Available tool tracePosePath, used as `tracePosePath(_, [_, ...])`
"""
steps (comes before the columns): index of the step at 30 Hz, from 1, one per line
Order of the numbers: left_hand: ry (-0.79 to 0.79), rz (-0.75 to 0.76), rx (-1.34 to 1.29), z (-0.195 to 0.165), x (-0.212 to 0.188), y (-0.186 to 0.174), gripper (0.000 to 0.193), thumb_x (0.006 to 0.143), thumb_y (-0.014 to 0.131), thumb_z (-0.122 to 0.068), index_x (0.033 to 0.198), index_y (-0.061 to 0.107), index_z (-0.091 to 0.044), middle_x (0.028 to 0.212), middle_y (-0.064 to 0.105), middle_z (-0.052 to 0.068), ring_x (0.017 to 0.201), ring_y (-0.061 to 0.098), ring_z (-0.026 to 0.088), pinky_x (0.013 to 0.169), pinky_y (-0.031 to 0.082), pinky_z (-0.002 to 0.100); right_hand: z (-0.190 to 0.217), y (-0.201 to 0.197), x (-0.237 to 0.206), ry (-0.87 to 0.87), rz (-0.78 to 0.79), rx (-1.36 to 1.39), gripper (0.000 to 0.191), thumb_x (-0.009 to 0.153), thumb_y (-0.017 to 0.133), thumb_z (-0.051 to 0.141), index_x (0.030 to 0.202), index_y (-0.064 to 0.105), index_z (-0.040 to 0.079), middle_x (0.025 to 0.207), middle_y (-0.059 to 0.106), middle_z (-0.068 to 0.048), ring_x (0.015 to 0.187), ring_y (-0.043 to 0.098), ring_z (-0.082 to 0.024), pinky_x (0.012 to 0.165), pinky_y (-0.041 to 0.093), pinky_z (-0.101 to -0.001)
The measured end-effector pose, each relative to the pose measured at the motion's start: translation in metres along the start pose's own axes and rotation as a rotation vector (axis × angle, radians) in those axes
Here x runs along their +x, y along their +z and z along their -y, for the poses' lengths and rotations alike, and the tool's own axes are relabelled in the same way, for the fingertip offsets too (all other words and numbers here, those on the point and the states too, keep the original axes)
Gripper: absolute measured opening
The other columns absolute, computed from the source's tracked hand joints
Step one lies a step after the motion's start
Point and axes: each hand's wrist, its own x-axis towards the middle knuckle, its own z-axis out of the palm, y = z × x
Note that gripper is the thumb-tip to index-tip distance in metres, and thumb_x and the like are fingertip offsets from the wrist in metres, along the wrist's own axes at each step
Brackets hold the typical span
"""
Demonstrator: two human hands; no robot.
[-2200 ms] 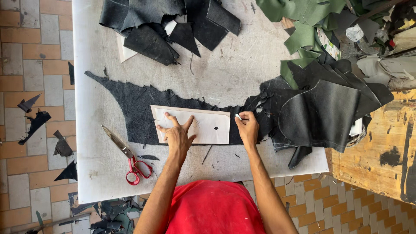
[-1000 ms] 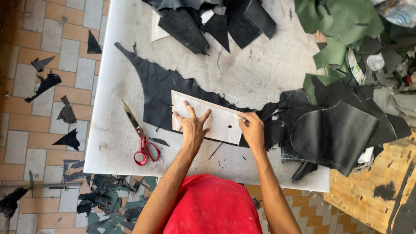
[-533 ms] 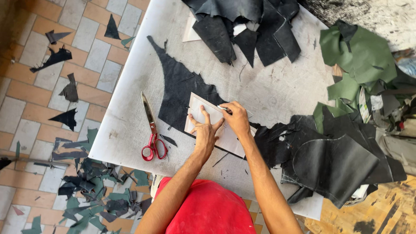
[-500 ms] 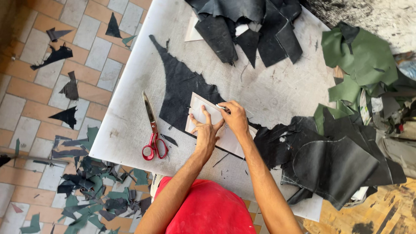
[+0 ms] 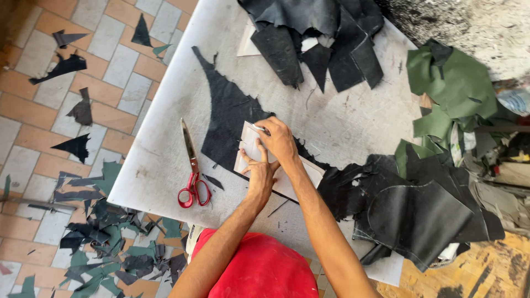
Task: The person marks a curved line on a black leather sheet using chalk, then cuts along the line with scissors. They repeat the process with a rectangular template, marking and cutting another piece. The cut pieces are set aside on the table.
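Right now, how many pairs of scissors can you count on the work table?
1: the red-handled scissors lie on the table, left of both hands; others may be hidden under the leather piles.

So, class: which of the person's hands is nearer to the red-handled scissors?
The left. The left hand presses on the white template, just right of the red-handled scissors in the picture; the right hand works the template's upper edge, farther from them.

1. You are in a leather-cutting workshop: a scuffed, marked white cutting table [image 5: 353, 124] fills the view.
2. Heaps of black leather pieces [image 5: 314, 33] and green leather pieces [image 5: 450, 83] lie on it.
3. Red-handled shears [image 5: 192, 179] rest near its edge.
4. Offcuts [image 5: 105, 243] litter the tiled floor [image 5: 33, 105].
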Motion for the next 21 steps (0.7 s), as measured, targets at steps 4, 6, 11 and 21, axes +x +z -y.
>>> tracePosePath(4, [0.025, 0.031, -0.026, 0.002, -0.003, -0.006, 0.096, 0.081, 0.067, -0.07, 0.159, 0.014, -0.051, 0.154, 0.017, 0.045, 0.103, 0.058, 0.072, 0.055, 0.065, 0.044, -0.045, -0.04, -0.055, 0.17, 0.076, -0.084, 0.023, 0.085, 0.076, 0.006, 0.107, 0.077, 0.009, 0.093, 0.071, -0.011, 0.081, 0.069, -0.024, 0.073, 0.056, -0.0347])
tracePosePath(6, [0.032, 0.046, -0.048, 0.002, -0.002, -0.008, 0.094, 0.081, 0.069, -0.069, 0.157, 0.016, -0.052, 0.154, 0.016, 0.045, 0.102, 0.059, 0.071, 0.055, 0.065, 0.046, -0.07, -0.07, -0.092, 0.276, 0.095, -0.106, 0.024, 0.083, 0.076, 0.006, 0.107, 0.076, 0.01, 0.097, 0.072, -0.01, 0.08, 0.071, -0.023, 0.072, 0.057, -0.033])
tracePosePath(11, [0.055, 0.069, -0.075, 0.002, 0.002, -0.006, 0.097, 0.079, 0.071, -0.067, 0.159, 0.018, -0.054, 0.156, 0.015, 0.047, 0.095, 0.064, 0.065, 0.069, 0.063, 0.055, -0.108, -0.136, -0.161, 0.443, 0.083, -0.205, 0.023, 0.083, 0.078, 0.005, 0.106, 0.077, 0.007, 0.098, 0.073, -0.011, 0.085, 0.073, -0.021, 0.076, 0.059, -0.0317])
tracePosePath(21, [0.002, 0.014, -0.044, 0.006, -0.006, -0.009, 0.089, 0.085, 0.066, -0.065, 0.157, 0.017, -0.053, 0.155, 0.015, 0.046, 0.113, 0.051, 0.074, 0.057, 0.063, 0.046, -0.044, -0.039, -0.053, 0.178, 0.026, 0.016, 0.023, 0.087, 0.076, 0.004, 0.109, 0.075, 0.006, 0.096, 0.072, -0.012, 0.081, 0.073, -0.022, 0.07, 0.06, -0.0311])
